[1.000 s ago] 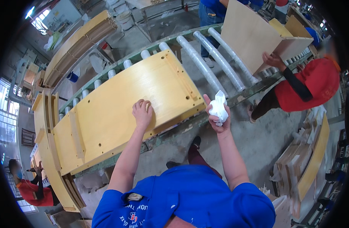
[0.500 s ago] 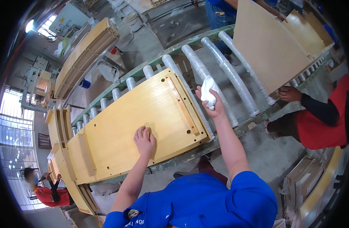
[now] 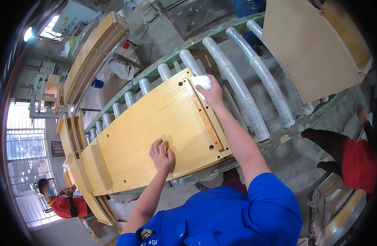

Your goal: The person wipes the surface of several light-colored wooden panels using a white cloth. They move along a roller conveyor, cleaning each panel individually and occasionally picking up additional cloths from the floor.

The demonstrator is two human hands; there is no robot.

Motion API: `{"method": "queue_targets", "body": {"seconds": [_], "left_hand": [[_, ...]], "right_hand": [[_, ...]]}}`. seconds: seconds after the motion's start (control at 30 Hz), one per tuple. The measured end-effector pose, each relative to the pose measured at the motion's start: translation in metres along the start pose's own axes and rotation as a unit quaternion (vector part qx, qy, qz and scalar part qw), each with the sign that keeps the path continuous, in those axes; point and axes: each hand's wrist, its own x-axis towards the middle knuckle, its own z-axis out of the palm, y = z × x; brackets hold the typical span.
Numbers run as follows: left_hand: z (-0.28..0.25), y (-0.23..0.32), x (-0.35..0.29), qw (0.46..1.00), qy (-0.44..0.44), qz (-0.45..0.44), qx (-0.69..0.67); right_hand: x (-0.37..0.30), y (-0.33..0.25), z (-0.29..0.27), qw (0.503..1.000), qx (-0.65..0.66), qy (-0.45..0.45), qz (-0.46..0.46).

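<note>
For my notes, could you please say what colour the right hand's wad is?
The wad is white, best seen in the head view.

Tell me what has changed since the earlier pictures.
The right hand has carried the white cloth forward and leftward, from past the right end of the yellow wooden panel to near its far right corner, beside the raised strip. The left hand still rests on the panel; the cloth stays gripped.

Yellow panel (image 3: pixel 143 131) lying flat; white cloth (image 3: pixel 202 81) at right end.
</note>
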Motion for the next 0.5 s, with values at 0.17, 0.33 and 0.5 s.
{"method": "queue_targets", "body": {"seconds": [0.17,0.33,0.5], "left_hand": [[0.0,-0.001,0.002,1.0,-0.001,-0.003,-0.004],[0.002,-0.001,0.004,1.0,-0.001,0.005,-0.002],[0.004,-0.003,0.002,1.0,0.006,0.009,0.004]], "right_hand": [[0.003,-0.006,0.004,0.989,-0.127,-0.01,-0.071],[0.0,-0.008,0.006,0.977,-0.19,0.004,-0.092],[-0.015,-0.009,0.0,0.976,-0.192,0.001,-0.103]]}}
